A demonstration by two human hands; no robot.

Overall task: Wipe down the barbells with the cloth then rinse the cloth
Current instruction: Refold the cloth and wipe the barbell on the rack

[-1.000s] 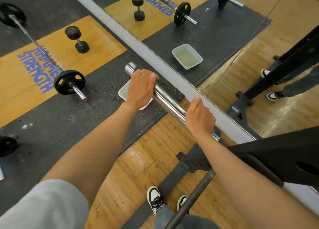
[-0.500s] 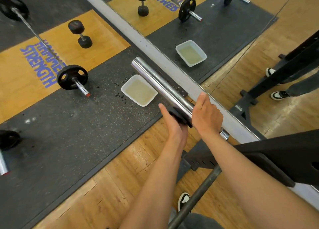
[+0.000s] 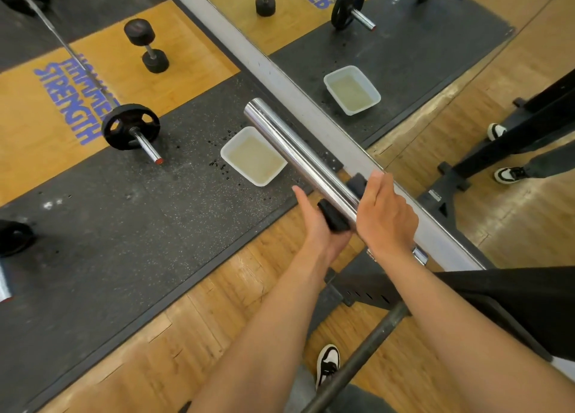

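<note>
Water, cloudy and yellowish, fills the white tub (image 3: 253, 157) on the black mat, just under the chrome barbell sleeve (image 3: 298, 157). The left hand (image 3: 320, 225) presses a dark cloth (image 3: 334, 218) against the sleeve's underside; the right hand (image 3: 384, 216) curls over the sleeve beside it.

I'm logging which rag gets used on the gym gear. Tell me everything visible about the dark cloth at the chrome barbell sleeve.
The dark, nearly black cloth looks like soft fabric, bunched into a wad. The left hand presses it against the underside of the shiny chrome barbell sleeve, near the sleeve's inner end. The right hand grips the sleeve just beside it. Most of the cloth is hidden by the sleeve and hand; wetness cannot be judged.
</note>
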